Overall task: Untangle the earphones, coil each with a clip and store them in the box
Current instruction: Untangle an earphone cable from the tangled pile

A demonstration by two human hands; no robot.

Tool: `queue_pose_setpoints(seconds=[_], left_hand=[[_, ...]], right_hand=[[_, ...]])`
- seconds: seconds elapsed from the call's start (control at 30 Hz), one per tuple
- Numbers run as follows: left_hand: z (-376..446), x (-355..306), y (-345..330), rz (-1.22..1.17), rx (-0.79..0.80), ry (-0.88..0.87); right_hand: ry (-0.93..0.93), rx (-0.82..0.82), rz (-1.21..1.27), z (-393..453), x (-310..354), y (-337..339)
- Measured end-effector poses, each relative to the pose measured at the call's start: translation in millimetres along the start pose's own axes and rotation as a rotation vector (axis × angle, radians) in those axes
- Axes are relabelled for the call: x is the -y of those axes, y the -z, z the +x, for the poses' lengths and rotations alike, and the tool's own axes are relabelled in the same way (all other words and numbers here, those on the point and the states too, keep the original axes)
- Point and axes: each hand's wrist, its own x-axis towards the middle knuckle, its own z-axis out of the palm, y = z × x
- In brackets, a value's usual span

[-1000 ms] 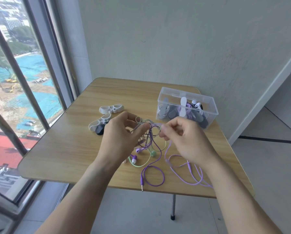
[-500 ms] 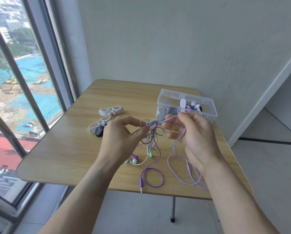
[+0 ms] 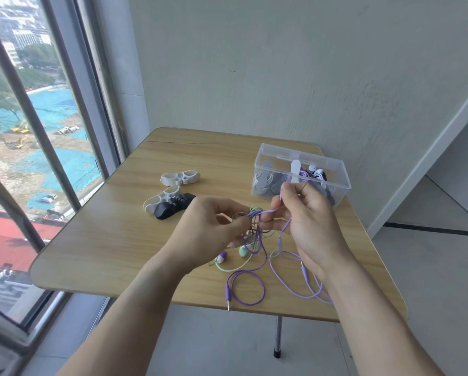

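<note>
A tangle of purple, lilac and mint-green earphone cables hangs over the wooden table between my hands. My left hand pinches the knot of cables at its fingertips. My right hand pinches a lilac cable and holds it up and to the right of the knot. A dark purple loop with a jack plug and lilac loops lie on the table near its front edge. A clear plastic box at the back right holds several coiled earphones.
Two white cable clips and a black one lie on the table left of my hands. A window with bars runs along the left. A grey wall stands behind the table.
My right hand has drawn the lilac cable up and rightward away from the knot, while my left hand has kept hold of the tangle at about the same place.
</note>
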Motion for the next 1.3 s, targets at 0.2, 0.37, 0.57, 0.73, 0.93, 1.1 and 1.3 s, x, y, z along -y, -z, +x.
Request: queue_pose_setpoints(seconds=[0.2, 0.37, 0.57, 0.73, 0.93, 1.1, 1.3], left_hand=[[2, 4, 1, -0.240, -0.021, 0.088], [5, 4, -6, -0.283, -0.112, 0.124], [3, 0, -8, -0.318, -0.149, 0.117], [0, -1, -7, -0.383, -0.177, 0.106], [-3, -3, -8, -0.351, -0.105, 0.073], [-5, -3, -6, -0.284, -0.035, 0.073], [-6, -4, -8, -0.115, -0.126, 0.032]], right_hand=[[-0.057, -0.052, 0.079, 1, 1, 0], [-0.037, 0.024, -0.087, 2, 7, 2], [-0.051, 0.172, -0.437, -7, 16, 8], [-0.049, 0.162, -0.604, -8, 18, 6], [0.004, 0.105, -0.626, -4, 9, 9], [0.142, 0.067, -0.736, 4, 1, 15], [0.208, 0.232, -0.724, 4, 2, 21]])
